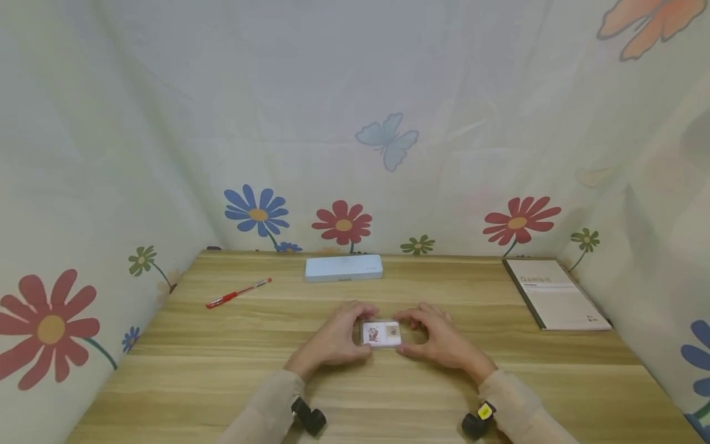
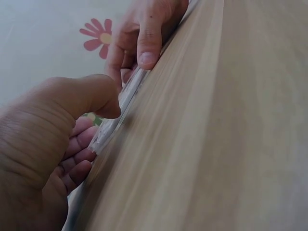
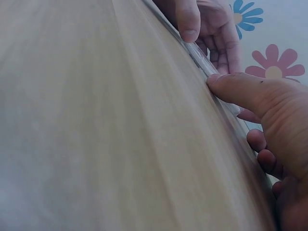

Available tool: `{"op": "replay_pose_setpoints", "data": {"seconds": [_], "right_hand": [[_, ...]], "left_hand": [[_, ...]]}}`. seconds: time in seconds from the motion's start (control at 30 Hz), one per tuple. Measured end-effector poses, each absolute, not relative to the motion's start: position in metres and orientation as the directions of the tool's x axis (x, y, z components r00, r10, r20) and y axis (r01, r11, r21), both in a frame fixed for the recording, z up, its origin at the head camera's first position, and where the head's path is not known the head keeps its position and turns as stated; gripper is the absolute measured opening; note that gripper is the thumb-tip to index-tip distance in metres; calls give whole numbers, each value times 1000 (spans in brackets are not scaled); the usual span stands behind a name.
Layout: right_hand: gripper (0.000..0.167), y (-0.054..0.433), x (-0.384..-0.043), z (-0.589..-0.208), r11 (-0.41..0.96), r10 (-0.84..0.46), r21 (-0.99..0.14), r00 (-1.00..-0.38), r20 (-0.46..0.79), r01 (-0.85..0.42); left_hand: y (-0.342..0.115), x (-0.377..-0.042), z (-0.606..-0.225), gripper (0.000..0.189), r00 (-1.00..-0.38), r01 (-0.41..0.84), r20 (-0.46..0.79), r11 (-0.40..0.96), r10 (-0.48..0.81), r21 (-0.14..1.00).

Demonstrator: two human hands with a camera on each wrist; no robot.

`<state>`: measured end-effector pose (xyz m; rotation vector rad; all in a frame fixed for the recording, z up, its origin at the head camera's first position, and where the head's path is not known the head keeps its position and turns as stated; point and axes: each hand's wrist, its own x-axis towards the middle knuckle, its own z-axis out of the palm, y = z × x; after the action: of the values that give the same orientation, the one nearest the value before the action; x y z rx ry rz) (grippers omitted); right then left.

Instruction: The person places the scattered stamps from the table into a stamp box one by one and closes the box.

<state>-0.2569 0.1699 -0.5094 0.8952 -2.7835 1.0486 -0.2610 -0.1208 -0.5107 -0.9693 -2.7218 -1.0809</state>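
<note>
A small flat clear plastic case [image 1: 381, 333] lies on the wooden table in front of me. It has a white face with a red printed figure on its left and a small brownish square on its right. My left hand [image 1: 336, 336] holds the left end, thumb on the near side and fingers at the far side. At the opposite end my right hand [image 1: 438, 339] grips it the same way. The wrist views show the case edge-on, a thin clear strip [image 2: 115, 115] between the left hand [image 2: 53, 130] and the right hand [image 2: 149, 29].
Behind the hands lies a pale blue pencil case [image 1: 344, 268]. A red pen [image 1: 238, 293] rests at the left, and a notebook [image 1: 554, 296] with a dark spine lies at the right. A flower-printed curtain [image 1: 432, 185] hangs along the table's back edge and both sides.
</note>
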Motion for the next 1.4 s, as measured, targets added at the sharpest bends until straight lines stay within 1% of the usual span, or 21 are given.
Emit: {"op": "replay_pose_setpoints", "data": {"seconds": [0.13, 0.27, 0.4, 0.53, 0.77, 1.0, 1.13, 1.4], "right_hand": [[61, 171, -258, -511, 611, -501, -591, -835, 227, -527], [60, 171, -258, -513, 606, -506, -585, -829, 239, -539], [61, 171, -257, -513, 605, -509, -587, -828, 233, -537], [61, 171, -257, -512, 612, -505, -588, -834, 223, -528], [59, 171, -255, -510, 612, -502, -591, -835, 223, -526], [58, 171, -254, -509, 601, -500, -612, -839, 214, -514], [58, 172, -254, -508, 596, -502, -619, -839, 209, -511], [57, 173, -255, -507, 593, -505, -616, -835, 217, -518]], "left_hand": [[-122, -260, -509, 79, -795, 577, 264, 548, 546, 606], [-126, -258, -509, 80, -815, 543, 232, 561, 531, 624], [-133, -258, -511, 71, -848, 496, 199, 601, 492, 626], [-137, -258, -512, 62, -862, 474, 190, 611, 471, 634], [-138, -258, -511, 54, -866, 467, 194, 608, 460, 643], [-137, -258, -512, 52, -866, 474, 195, 630, 461, 615], [-137, -257, -511, 52, -863, 477, 199, 622, 464, 621], [-137, -260, -512, 52, -854, 498, 216, 625, 473, 601]]}}
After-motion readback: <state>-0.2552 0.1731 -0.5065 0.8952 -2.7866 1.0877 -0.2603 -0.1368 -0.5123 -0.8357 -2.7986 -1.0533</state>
